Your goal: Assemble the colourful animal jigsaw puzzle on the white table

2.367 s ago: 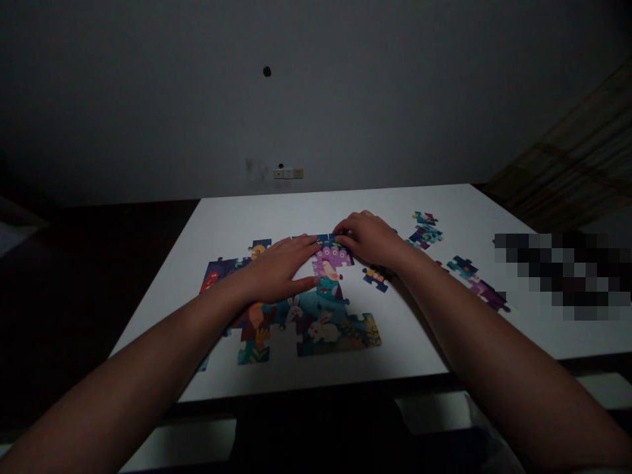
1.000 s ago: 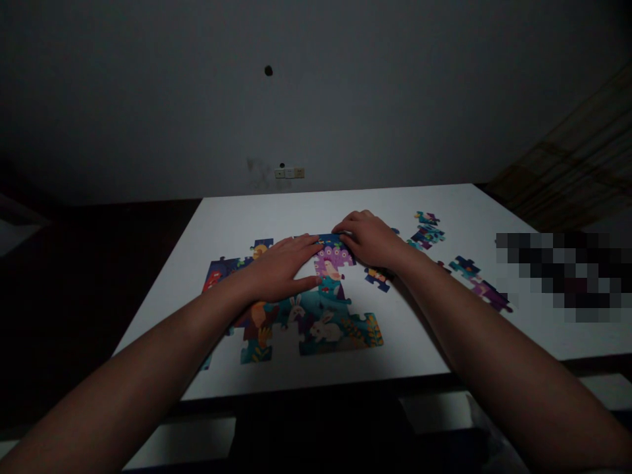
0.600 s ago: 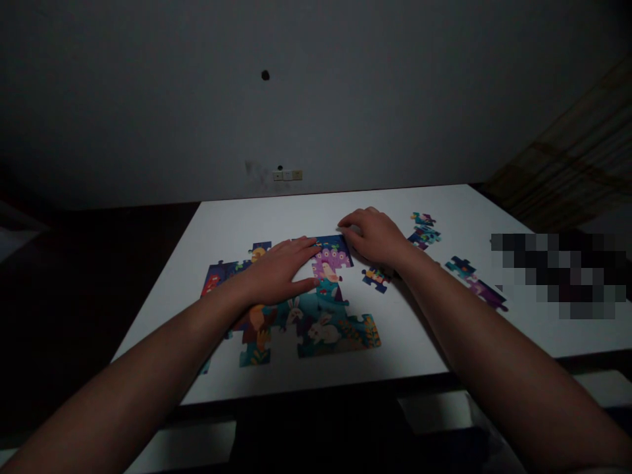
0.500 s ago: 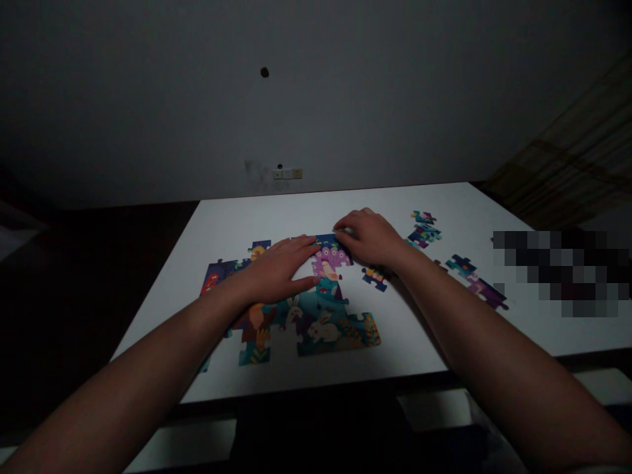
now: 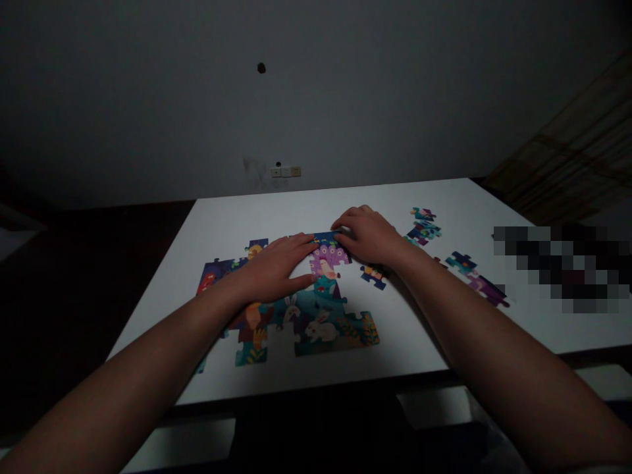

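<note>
On the white table (image 5: 162, 309) lies a partly joined jigsaw puzzle (image 5: 320, 329) with rabbits, a purple peacock and other animals. My left hand (image 5: 284, 266) rests flat across its middle, fingers stretched and thumb spread, covering part of the picture. At the puzzle's far right corner is my right hand (image 5: 368, 234), its fingers bent past the edge and its thumb low by the blue pieces above the peacock. A gap shows between that thumb and the fingers. A loose puzzle piece (image 5: 374, 276) with an orange pattern lies under my right wrist, partly hidden.
Beyond my right arm lie more joined pieces: a teal cluster (image 5: 423, 230) and a purple strip (image 5: 481, 286). A blurred-out patch covers the table's right side. Behind the table is a grey wall with sockets (image 5: 286, 172); a striped curtain (image 5: 573, 145) hangs at right.
The view has shifted slightly. Both hands stay at nearly the same spots on the puzzle; the right fingers have moved very little, and the pieces look unchanged.
</note>
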A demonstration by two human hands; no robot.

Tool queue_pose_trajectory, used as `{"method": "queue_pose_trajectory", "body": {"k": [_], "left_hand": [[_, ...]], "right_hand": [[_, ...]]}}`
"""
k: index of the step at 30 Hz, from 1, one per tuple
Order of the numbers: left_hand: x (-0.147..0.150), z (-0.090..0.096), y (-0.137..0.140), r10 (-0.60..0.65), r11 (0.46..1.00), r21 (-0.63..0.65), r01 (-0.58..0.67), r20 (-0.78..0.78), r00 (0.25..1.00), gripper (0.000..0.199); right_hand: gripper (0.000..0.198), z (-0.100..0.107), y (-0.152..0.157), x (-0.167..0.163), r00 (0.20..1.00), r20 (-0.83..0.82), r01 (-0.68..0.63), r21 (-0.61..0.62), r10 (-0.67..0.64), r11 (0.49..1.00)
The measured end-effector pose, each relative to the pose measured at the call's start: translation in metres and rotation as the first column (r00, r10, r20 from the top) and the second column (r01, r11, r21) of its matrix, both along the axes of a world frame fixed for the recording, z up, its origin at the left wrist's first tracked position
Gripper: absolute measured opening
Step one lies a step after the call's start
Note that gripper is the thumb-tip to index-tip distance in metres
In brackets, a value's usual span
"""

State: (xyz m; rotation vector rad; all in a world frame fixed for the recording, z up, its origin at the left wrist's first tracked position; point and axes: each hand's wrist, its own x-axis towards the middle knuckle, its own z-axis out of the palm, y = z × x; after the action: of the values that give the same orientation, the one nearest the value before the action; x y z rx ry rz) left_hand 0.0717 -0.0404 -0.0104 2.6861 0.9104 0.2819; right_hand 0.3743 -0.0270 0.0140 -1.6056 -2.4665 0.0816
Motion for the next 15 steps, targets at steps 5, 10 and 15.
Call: {"method": "queue_pose_trajectory", "body": {"k": [5, 10, 15], "left_hand": [[0.0009, 0.0006, -0.0005, 0.013, 1.000, -0.010, -0.013, -0.012, 1.000, 0.077], [0.0002, -0.0002, -0.0001, 0.012, 1.000, -0.010, -0.012, -0.012, 1.000, 0.075], [-0.0011, -0.0025, 0.0015, -0.002, 1.000, -0.001, 0.002, -0.001, 1.000, 0.076]], "right_hand": [[0.042, 0.0016, 0.0017, 0.0047, 0.999, 0.013, 0.049, -0.002, -0.049, 0.999], [0.046, 0.0010, 0.0014, 0.0035, 0.997, 0.042, 0.057, -0.011, -0.057, 0.998], [0.041, 0.0021, 0.0003, 0.0034, 0.998, 0.039, 0.046, -0.016, -0.046, 0.999]]}}
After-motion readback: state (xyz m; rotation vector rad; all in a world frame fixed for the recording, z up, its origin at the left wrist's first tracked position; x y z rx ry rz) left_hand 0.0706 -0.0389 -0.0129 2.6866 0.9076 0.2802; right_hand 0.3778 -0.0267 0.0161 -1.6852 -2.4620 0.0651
